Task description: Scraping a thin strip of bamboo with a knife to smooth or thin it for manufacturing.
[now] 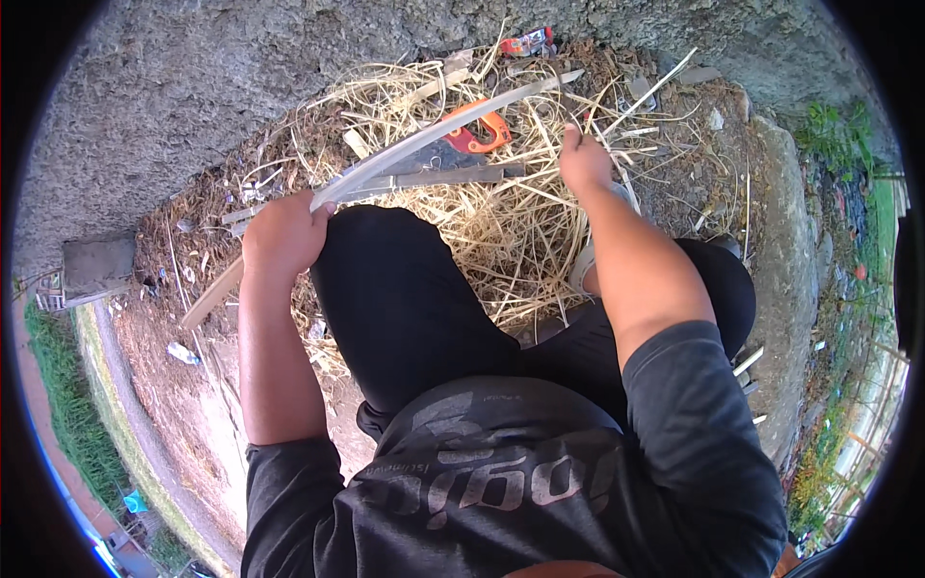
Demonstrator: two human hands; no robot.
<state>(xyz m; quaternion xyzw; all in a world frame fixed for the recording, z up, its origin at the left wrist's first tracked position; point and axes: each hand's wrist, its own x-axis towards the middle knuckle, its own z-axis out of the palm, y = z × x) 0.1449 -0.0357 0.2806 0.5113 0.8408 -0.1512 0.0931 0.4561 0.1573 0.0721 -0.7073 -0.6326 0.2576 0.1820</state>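
My left hand is closed around a long pale bamboo strip, by my bent knee. The strip slants from low on the left up to the far middle, its far end free above the shavings. My right hand is a fist with the thumb on top, to the right of the strip's far half and apart from it. Whatever lies inside that fist is hidden from me. Beneath the strip lies a handsaw with an orange and red handle, its blade partly covered. Another bamboo length rests beside it, nearer to me.
Thin pale shavings cover the ground between my legs. A rough grey wall rises beyond, with a red wrapper at its foot. At the left stands a grey block; a stone ledge borders the right.
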